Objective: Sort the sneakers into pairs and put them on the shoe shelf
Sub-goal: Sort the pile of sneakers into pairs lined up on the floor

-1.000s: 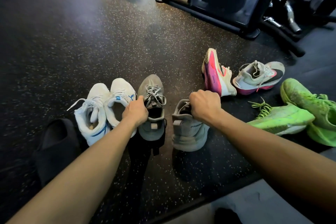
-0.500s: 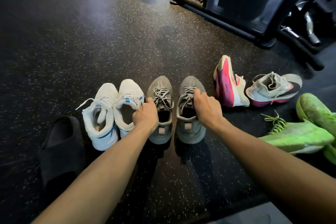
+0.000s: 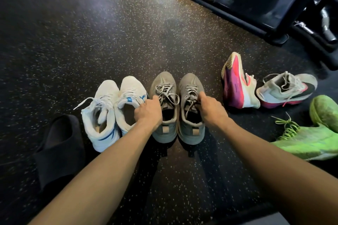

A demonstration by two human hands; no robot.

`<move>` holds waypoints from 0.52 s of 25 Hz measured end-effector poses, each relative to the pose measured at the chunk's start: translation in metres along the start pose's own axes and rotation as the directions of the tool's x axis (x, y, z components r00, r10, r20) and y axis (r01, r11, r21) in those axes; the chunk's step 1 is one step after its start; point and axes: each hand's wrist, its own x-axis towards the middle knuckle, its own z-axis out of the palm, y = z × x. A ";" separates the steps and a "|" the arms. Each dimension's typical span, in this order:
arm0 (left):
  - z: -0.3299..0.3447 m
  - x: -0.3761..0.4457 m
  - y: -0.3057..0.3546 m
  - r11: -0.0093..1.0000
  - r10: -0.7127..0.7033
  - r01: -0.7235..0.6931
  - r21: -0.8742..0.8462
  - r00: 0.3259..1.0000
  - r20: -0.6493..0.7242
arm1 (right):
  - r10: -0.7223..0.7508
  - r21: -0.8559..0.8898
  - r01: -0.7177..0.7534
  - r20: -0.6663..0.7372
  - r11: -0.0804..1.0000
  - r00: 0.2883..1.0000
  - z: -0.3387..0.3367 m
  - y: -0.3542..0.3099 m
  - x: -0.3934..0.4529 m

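Grey pair aligned: the right grey shoe (image 3: 191,82), askew a second ago, now stands against the left grey shoe (image 3: 162,82) beside the white shoes (image 3: 117,93) on the floor (image 3: 109,33), the right hand (image 3: 210,109) pinching its tongue and the left hand (image 3: 148,113) gripping its partner's collar, so this pairing looks complete

So that's two grey sneakers (image 3: 162,82) (image 3: 190,83), two white sneakers (image 3: 106,93) (image 3: 132,86), two pink runners (image 3: 236,86) (image 3: 285,94), two neon green shoes (image 3: 311,141) (image 3: 326,113) and one black slide (image 3: 58,149).

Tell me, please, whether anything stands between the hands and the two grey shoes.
Nothing visible does: the left hand grips the left grey shoe, the right hand the right grey shoe.
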 end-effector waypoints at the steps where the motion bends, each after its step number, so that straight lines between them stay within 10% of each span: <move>1: -0.002 0.000 -0.002 1.000 0.001 -0.001 -0.019 1.000 0.005 | 0.009 0.036 -0.010 0.013 0.999 1.000 -0.003 0.001 0.000; 13: -0.038 0.001 0.061 0.943 0.308 -0.330 -0.030 0.906 -0.291 | 0.159 -0.008 -0.160 -0.082 0.987 0.984 -0.075 0.034 -0.038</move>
